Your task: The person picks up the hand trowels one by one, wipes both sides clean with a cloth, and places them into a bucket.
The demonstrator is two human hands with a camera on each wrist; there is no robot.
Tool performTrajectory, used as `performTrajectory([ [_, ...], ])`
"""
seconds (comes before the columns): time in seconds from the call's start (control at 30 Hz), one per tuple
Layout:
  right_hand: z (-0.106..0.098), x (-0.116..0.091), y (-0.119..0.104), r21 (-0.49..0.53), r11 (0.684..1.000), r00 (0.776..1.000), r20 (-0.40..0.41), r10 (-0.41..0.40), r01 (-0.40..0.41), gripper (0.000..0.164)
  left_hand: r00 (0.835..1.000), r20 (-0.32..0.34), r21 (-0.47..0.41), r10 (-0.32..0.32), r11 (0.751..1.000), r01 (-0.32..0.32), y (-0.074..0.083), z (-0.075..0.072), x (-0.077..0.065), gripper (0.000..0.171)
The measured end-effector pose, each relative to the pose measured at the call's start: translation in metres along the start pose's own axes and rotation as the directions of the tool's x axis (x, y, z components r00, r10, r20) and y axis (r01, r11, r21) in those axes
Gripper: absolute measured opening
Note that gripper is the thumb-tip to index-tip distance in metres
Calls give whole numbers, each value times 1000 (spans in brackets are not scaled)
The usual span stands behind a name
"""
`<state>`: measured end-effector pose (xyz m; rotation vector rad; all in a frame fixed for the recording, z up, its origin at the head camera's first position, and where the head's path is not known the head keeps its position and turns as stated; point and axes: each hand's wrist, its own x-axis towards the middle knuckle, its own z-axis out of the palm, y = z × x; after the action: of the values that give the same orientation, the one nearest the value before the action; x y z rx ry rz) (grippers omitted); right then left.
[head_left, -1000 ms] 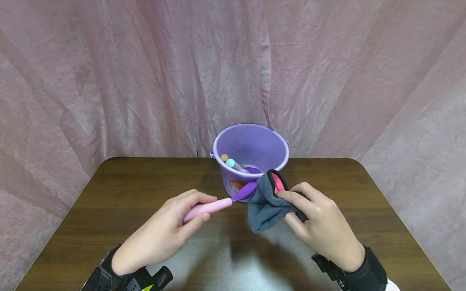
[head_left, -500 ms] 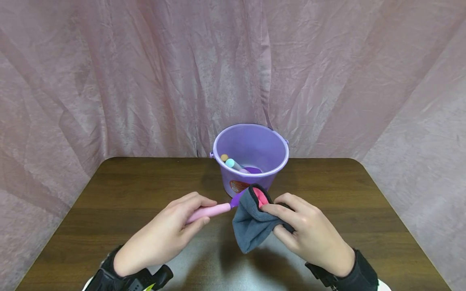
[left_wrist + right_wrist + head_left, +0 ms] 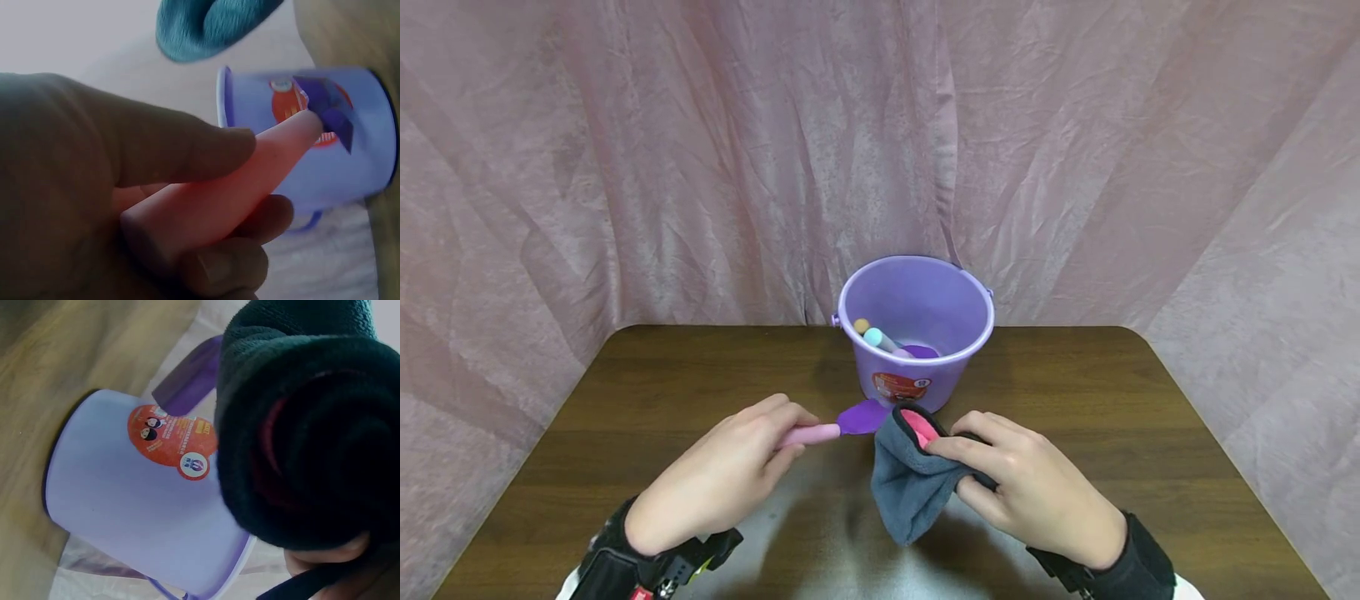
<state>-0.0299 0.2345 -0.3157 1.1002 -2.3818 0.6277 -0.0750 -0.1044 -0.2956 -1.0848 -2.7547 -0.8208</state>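
My left hand [image 3: 722,471] pinches the pink handle of a small toy shovel [image 3: 860,417] between thumb and fingers. The purple blade points right, toward the bucket's front. My right hand [image 3: 1033,487] grips a folded grey-blue cloth [image 3: 910,483] with black edging and a pink inner side. This cloth hangs just right of the blade; whether they touch cannot be told. In the right wrist view the rolled cloth [image 3: 250,425] hides part of the blade [image 3: 187,378]. Behind both stands a purple bucket [image 3: 943,379] with a red sticker.
Inside the bucket, at its left, lie a teal-ended stick [image 3: 876,337], a tan round end [image 3: 862,326] and a purple piece [image 3: 920,352]. The brown wooden table [image 3: 1112,400] extends to both sides. A pink curtain [image 3: 737,167] hangs behind.
The cloth has moved left and toward me, off the blade, and more of the purple blade shows. My left hand has drawn the shovel slightly left. The bucket has stayed put.
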Motion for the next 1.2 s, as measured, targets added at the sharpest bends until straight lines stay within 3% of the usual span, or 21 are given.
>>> performTrajectory([
  [0.23, 1, -1, 3, -19, 1000, 999, 31, 20, -19, 45, 997, -27, 61, -71, 996, 72, -8, -5, 0, 2],
  [0.5, 1, -2, 8, -22, 999, 998, 37, 42, -41, 45, 994, -53, 82, -93, 992, 97, -13, -14, 0, 9],
  [0.73, 5, -4, 14, -27, 998, 997, 41, 58, -57, 46, 992, -35, 75, -118, 990, 121, -15, -26, -4, 13],
  [0.97, 7, -6, 19, -31, 996, 994, 62, 88, -86, 45, 992, -26, 72, -125, 989, 126, -16, -42, -6, 18],
  [1.2, 9, -6, 22, -38, 992, 989, 83, 122, -120, 45, 993, -66, 86, -103, 990, 108, -13, -64, -8, 24],
])
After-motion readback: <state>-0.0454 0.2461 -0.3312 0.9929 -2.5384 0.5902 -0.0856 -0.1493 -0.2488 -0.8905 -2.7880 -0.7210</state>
